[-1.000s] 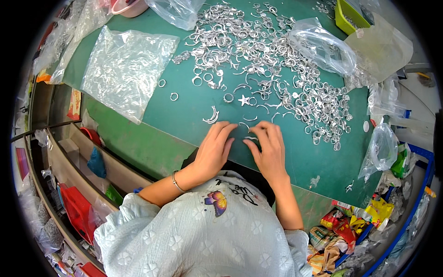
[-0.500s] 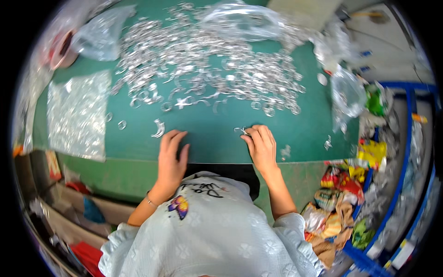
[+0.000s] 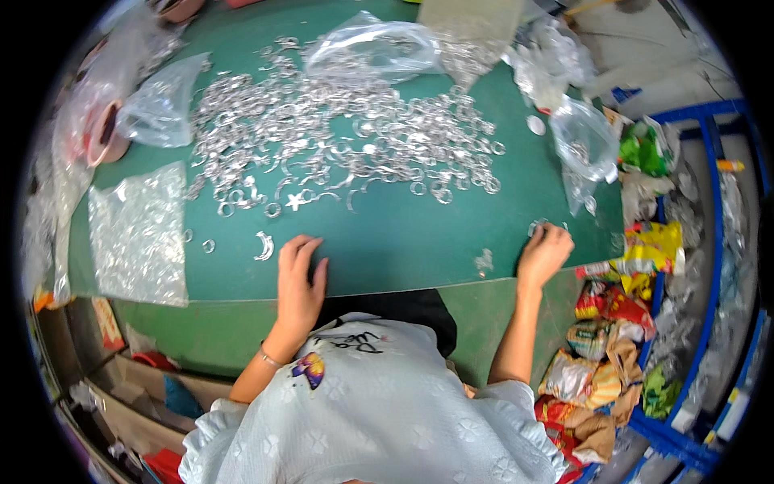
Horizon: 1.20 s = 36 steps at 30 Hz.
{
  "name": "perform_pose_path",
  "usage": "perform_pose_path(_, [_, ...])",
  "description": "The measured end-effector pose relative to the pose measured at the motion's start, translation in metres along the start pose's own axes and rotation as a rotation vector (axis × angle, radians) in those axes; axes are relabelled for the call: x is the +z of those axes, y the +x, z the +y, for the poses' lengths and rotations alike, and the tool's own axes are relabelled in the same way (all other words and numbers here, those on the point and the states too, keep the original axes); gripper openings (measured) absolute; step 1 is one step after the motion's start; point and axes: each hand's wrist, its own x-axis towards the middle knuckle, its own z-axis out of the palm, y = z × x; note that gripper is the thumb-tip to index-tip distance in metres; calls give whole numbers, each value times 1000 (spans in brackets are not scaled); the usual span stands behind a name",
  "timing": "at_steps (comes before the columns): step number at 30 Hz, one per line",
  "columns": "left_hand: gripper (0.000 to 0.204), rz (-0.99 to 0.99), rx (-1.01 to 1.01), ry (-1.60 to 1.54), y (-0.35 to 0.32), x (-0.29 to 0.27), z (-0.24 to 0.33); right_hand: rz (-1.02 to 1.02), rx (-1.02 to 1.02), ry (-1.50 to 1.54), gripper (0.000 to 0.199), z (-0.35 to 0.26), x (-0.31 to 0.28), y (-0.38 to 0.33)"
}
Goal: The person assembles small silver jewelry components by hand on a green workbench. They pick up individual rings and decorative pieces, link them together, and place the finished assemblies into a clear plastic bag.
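My left hand (image 3: 301, 278) rests near the table's front edge, fingers stretched and thumb apart, holding nothing. Just left of it lies a silvery crescent-shaped piece (image 3: 264, 246). My right hand (image 3: 545, 256) is over the right part of the table, fingertips pinched together at a small silvery piece (image 3: 535, 227); its exact shape is partly hidden. Beyond both hands spreads a wide pile of small silvery pieces (image 3: 322, 129), with rings and curved strips among them. A silvery star (image 3: 295, 200) lies at the pile's near edge.
The green table (image 3: 387, 242) carries a flat clear bag (image 3: 137, 242) of silvery pieces on the left. An open clear bag (image 3: 375, 52) lies behind the pile, and another (image 3: 584, 145) at the right edge. A blue rack (image 3: 709, 210) and bright packages (image 3: 601, 355) stand right.
My right hand has moved right across the table with its fingers still pinched. My left hand stays in about the same place by the crescent. The view has shifted slightly.
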Motion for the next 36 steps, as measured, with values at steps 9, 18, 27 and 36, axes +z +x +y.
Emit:
perform_pose_path(9, [45, 40, 150, 339, 68, 22, 10, -302, -563, 692, 38, -184, -21, 7])
perform_pose_path(18, [37, -257, 253, 187, 30, 9, 2, -510, -827, 633, 32, -149, -10, -5])
perform_pose_path(27, [36, -57, 184, 279, 48, 21, 2, -345, -674, 609, 36, -179, -6, 3])
perform_pose_path(36, [31, -34, 126, 39, 35, 4, -7, -235, -535, 566, 19, -168, -1, 4])
